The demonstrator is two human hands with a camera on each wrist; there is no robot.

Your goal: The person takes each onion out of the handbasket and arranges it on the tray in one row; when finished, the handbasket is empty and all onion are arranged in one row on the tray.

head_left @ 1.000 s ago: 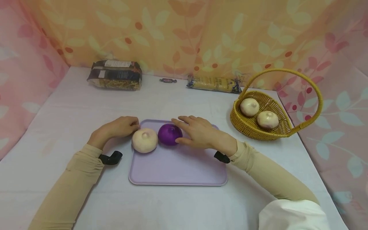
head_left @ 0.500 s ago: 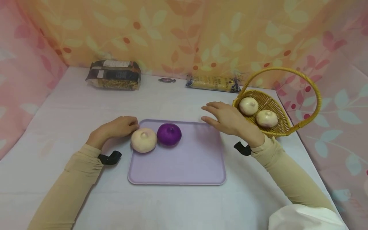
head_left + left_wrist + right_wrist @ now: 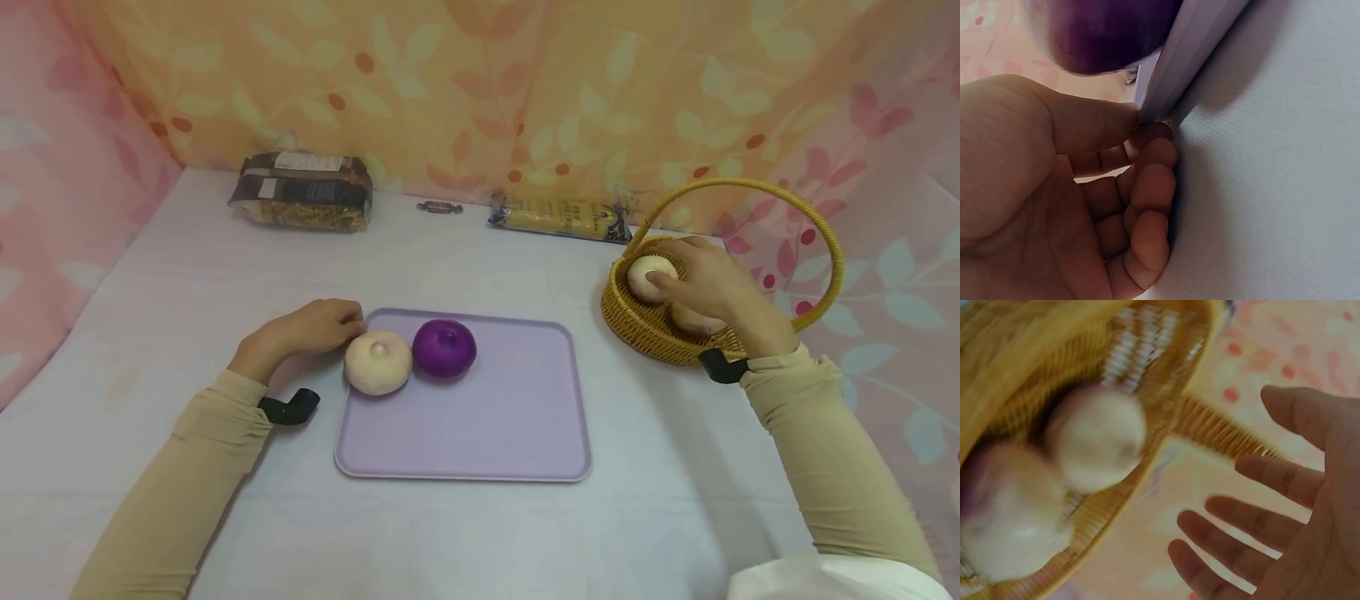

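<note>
On the lilac tray (image 3: 480,437), a pale round turnip (image 3: 378,367) sits by the left edge, close beside a glossy purple round vegetable (image 3: 444,350) with a small nub. My left hand (image 3: 318,326) pinches the tray's upper left corner; in the left wrist view the thumb lies on the rim and the other fingers curl below. Over the wicker basket (image 3: 636,327), my right hand (image 3: 708,279) hovers with spread fingers around the rear pale turnip (image 3: 645,275). A second turnip (image 3: 1010,512), tinged purple at its side, is partly hidden under that hand in the head view.
A dark pasta bag (image 3: 303,192), a small wrapped candy (image 3: 439,207) and a yellow pasta packet (image 3: 558,218) lie along the back of the white table. The basket's tall handle (image 3: 828,242) arches near the right forearm. Floral curtains enclose the back and sides.
My right hand has left the purple vegetable on the tray and swung right to the basket, over the turnips there. The left hand has stayed at the tray corner.
</note>
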